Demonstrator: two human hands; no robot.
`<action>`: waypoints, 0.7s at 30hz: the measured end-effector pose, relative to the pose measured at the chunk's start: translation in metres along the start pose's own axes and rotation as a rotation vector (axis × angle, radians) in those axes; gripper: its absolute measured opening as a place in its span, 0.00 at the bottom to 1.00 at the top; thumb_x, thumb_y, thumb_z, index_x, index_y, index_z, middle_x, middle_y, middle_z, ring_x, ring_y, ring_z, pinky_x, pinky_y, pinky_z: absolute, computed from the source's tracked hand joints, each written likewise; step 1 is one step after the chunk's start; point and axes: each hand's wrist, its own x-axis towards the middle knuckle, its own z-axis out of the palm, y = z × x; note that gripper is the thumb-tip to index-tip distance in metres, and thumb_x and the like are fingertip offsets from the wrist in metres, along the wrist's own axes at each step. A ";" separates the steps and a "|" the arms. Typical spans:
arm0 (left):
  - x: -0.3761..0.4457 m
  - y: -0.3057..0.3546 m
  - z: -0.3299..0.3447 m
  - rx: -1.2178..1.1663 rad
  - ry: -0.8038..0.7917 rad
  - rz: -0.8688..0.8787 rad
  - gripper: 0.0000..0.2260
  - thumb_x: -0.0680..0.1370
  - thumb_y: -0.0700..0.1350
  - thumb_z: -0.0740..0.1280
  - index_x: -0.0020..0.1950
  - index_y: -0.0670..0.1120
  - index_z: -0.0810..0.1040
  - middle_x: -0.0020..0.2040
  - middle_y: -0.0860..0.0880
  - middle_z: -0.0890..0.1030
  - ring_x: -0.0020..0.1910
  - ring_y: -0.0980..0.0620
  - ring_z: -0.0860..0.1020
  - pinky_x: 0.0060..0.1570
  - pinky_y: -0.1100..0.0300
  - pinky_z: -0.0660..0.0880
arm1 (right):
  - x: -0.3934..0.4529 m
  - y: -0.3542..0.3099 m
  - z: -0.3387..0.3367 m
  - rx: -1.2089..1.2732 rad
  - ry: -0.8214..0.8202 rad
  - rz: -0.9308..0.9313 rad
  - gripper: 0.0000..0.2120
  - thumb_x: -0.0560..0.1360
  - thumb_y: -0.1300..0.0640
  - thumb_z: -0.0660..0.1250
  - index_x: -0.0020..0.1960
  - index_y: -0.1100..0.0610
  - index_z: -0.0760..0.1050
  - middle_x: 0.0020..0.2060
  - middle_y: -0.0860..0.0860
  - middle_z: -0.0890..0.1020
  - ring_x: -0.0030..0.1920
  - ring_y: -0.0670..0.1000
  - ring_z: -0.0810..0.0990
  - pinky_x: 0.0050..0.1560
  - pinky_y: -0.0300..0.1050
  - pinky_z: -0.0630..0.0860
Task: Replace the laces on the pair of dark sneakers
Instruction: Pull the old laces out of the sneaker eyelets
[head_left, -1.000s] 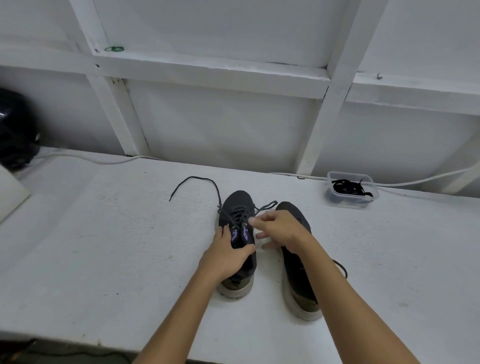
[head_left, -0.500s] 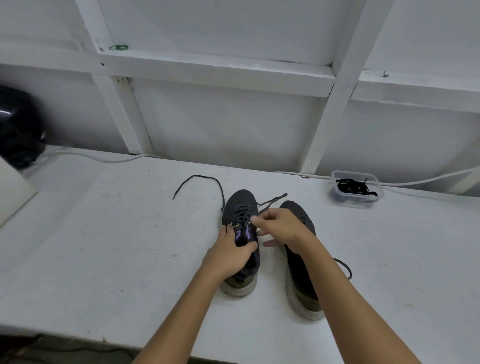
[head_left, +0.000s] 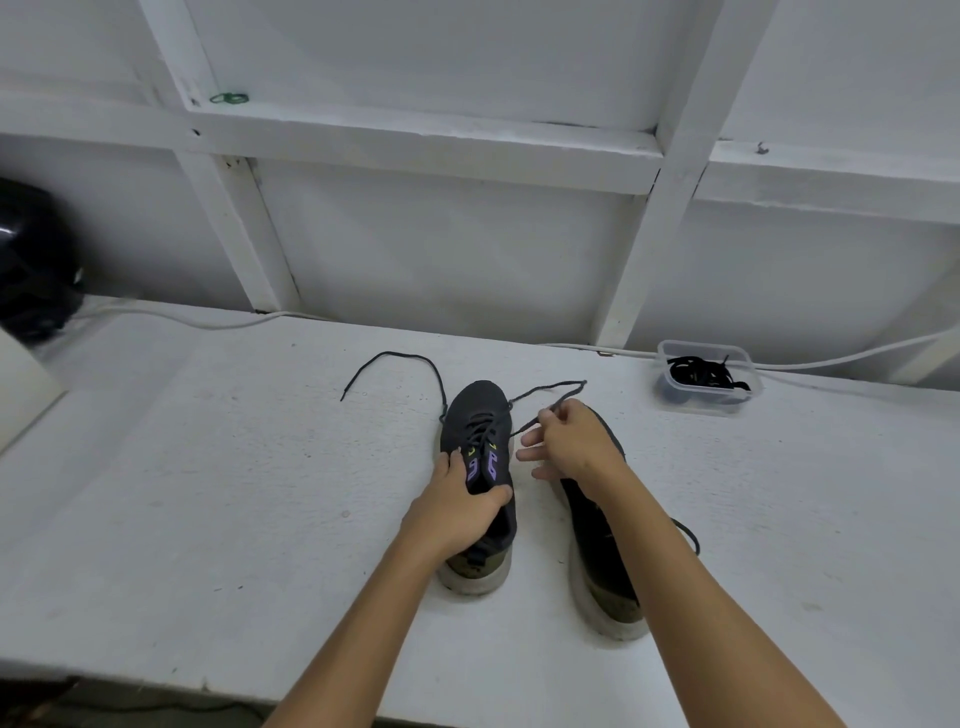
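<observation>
Two dark sneakers lie toe-away on the white table (head_left: 208, 493). My left hand (head_left: 457, 506) grips the left sneaker (head_left: 478, 410) around its collar and purple-marked tongue. A dark lace (head_left: 400, 358) runs through its eyelets, one end trailing left on the table. My right hand (head_left: 574, 449) pinches the other end of that lace, pulled out in a loop to the right. The right sneaker (head_left: 602, 561) lies partly hidden under my right forearm, with a lace end (head_left: 688, 535) showing at its right side.
A clear plastic tub (head_left: 706, 376) with dark laces stands at the back right. A white cable (head_left: 208, 322) runs along the wall's foot. A black rounded object (head_left: 31, 270) and a pale box corner (head_left: 21, 389) sit at the far left.
My right hand has moved up and to the right from the left sneaker's tongue, drawing the lace end out into a longer loop. My left hand kept its hold on the sneaker.
</observation>
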 end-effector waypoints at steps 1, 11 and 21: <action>0.000 0.000 0.000 -0.001 0.003 0.003 0.42 0.75 0.65 0.64 0.83 0.52 0.50 0.83 0.55 0.48 0.79 0.48 0.58 0.75 0.47 0.60 | 0.000 0.001 -0.002 -0.008 0.021 0.001 0.08 0.85 0.55 0.58 0.58 0.58 0.72 0.43 0.54 0.85 0.41 0.50 0.87 0.39 0.50 0.85; 0.008 -0.017 -0.020 -0.168 0.161 0.137 0.17 0.83 0.58 0.57 0.53 0.48 0.80 0.54 0.44 0.80 0.57 0.44 0.78 0.59 0.51 0.75 | -0.031 0.026 0.018 -0.193 0.002 -0.075 0.18 0.80 0.45 0.66 0.48 0.59 0.84 0.38 0.49 0.85 0.43 0.52 0.84 0.57 0.53 0.81; 0.031 -0.015 -0.045 -0.257 0.148 0.201 0.03 0.75 0.47 0.75 0.47 0.54 0.86 0.44 0.58 0.86 0.44 0.65 0.82 0.45 0.69 0.75 | -0.056 0.029 0.060 -0.186 -0.009 -0.167 0.18 0.69 0.42 0.75 0.56 0.44 0.76 0.50 0.40 0.82 0.50 0.38 0.79 0.44 0.33 0.72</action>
